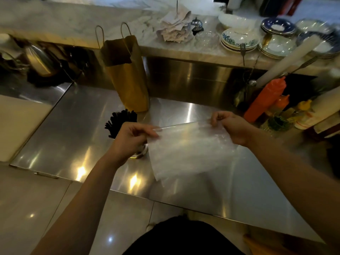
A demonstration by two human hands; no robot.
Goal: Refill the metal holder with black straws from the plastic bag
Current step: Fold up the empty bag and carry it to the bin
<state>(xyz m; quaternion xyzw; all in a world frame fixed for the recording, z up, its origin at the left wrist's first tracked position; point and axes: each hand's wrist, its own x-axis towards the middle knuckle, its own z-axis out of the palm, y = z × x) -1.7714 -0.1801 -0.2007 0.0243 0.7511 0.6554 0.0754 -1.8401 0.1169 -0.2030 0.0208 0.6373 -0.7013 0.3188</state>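
A clear plastic bag (189, 150) hangs flat above the steel counter, and no straws show inside it. My left hand (131, 137) pinches its upper left corner, while my right hand (230, 127) pinches the upper right corner. Behind and below my left hand stands the metal holder (140, 153), mostly hidden by that hand. A bundle of black straws (120, 121) sticks up out of it.
A brown paper bag (127, 78) stands upright behind the holder. Orange squeeze bottles (265, 99) and other bottles crowd the right edge. Stacked plates (239, 40), forks and crumpled receipts (174, 27) sit on the raised marble ledge. A white board (16, 122) lies at left.
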